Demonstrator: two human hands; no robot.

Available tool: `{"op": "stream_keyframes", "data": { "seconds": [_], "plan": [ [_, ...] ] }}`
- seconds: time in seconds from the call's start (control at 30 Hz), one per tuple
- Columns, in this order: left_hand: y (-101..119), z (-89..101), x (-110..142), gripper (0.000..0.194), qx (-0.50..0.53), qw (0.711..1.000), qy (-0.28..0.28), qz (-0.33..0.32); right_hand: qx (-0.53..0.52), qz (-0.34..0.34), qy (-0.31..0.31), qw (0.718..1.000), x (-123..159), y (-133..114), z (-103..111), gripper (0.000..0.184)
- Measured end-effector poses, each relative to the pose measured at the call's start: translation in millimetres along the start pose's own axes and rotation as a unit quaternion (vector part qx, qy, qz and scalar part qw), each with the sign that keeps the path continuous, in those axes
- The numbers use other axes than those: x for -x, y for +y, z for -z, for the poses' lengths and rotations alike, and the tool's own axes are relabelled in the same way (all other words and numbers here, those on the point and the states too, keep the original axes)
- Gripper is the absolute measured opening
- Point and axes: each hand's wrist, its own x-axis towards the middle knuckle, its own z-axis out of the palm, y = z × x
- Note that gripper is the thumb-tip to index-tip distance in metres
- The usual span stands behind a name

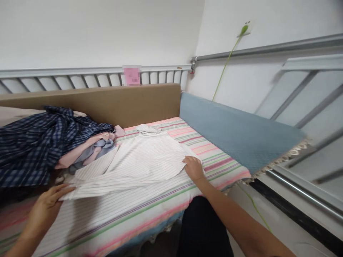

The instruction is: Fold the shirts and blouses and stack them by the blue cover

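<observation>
A white shirt with thin stripes [144,157] lies spread flat on the striped bed sheet [150,214], collar towards the headboard. My left hand [48,205] rests with fingers stretched out on the shirt's left sleeve end. My right hand [193,167] lies flat on the shirt's right lower edge, fingers extended. Neither hand holds anything.
A heap of clothes sits at the left: a dark blue checked shirt [34,142] over pink and grey garments [88,150]. A brown headboard [120,101] stands behind, a blue cushion [235,132] runs along the right side, and a metal rail [294,189] lines the wall.
</observation>
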Motion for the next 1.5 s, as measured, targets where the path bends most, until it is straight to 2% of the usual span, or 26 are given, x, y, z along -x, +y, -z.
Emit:
{"op": "stream_keyframes", "data": {
  "seconds": [0.13, 0.3, 0.47, 0.83, 0.97, 1.1, 1.23, 1.37, 1.5],
  "plan": [
    [-21, -17.1, 32, 0.041, 0.016, 0.999, -0.020, 0.026, 0.006, 0.044, 0.021, 0.999, 15, 3, 5, 0.028],
    [-12, -19.9, 59, 0.048, 0.029, 0.994, -0.036, 0.097, 0.029, 0.102, 0.036, 0.994, 32, 17, -5, 0.025],
    [-7, -24.1, 78, 0.049, 0.027, 0.990, -0.024, 0.139, 0.042, 0.075, 0.076, 0.993, 40, 26, -11, 0.027],
    [-8, -22.6, 86, 0.033, -0.006, 0.966, -0.009, 0.259, 0.051, -0.007, -0.015, 0.999, 43, 19, -1, 0.023],
    [3, -28.5, 89, 0.040, -0.012, 0.951, -0.056, 0.304, 0.054, -0.002, -0.025, 0.998, 40, 14, 1, 0.023],
    [10, -33.3, 87, 0.047, 0.008, 0.949, -0.108, 0.296, 0.052, 0.016, -0.065, 0.996, 38, 1, 16, 0.022],
    [-9, -44.0, 81, 0.045, 0.031, 0.947, -0.127, 0.295, 0.024, -0.015, -0.065, 0.997, 39, -6, 25, 0.019],
    [-38, -59.1, 77, 0.034, 0.068, 0.949, -0.068, 0.301, 0.037, -0.029, -0.055, 0.997, 41, -3, 24, 0.019],
    [-51, -63.7, 78, 0.027, 0.084, 0.950, -0.058, 0.293, 0.027, -0.022, -0.067, 0.997, 42, -3, 22, 0.017]
  ]
}}
